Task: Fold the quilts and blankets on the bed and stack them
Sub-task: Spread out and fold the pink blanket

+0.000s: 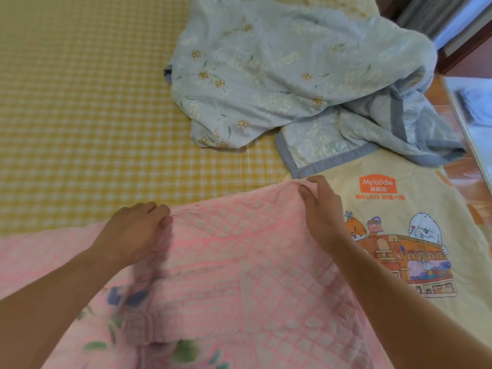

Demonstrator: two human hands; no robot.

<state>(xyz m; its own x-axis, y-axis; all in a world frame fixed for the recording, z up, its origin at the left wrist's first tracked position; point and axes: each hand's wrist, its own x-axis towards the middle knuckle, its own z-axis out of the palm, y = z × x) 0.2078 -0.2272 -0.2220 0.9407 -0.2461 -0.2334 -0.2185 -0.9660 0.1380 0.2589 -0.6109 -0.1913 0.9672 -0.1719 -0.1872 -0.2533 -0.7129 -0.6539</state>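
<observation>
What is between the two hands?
Only pink blanket: its top edge runs from the left hand to the right hand, seen in the head view.

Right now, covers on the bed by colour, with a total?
Pink: 1, the pink quilt, gripped by left hand and right hand
Blue floral: 1, the blue quilt, crumpled
Yellow: 1, the yellow printed blanket, flat
Total: 3

Head camera, close, looking forward-down over bed [80, 102].
</observation>
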